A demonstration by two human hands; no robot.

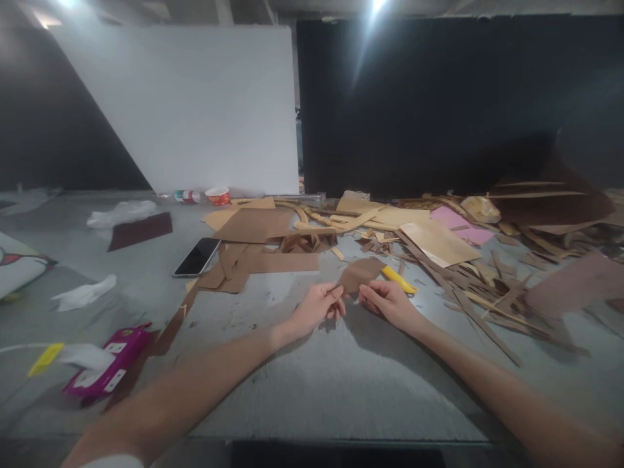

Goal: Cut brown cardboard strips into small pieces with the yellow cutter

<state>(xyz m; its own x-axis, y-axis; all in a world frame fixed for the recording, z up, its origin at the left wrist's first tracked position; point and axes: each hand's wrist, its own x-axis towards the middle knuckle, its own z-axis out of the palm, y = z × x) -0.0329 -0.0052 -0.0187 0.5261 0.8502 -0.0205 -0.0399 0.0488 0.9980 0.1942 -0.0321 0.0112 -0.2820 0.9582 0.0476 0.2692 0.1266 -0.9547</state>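
Between my hands is a small brown piece of sheet material (359, 274), perhaps leather, held just above the grey table. My left hand (322, 304) pinches its near left corner between thumb and fingers. At the near right edge, my right hand (387, 300) is closed on the same piece, fingertips together. A yellow-handled tool (400, 279), possibly a cutter, lies just beyond my right hand; part of it is hidden behind the brown piece.
Brown and tan offcuts (283, 262) cover the table's far middle. Thin strips (492, 296) pile up at the right. On the left are a phone (197, 257), a magenta tissue pack (110, 361) and crumpled tissue (85, 292). A red cup (218, 195) stands at the back.
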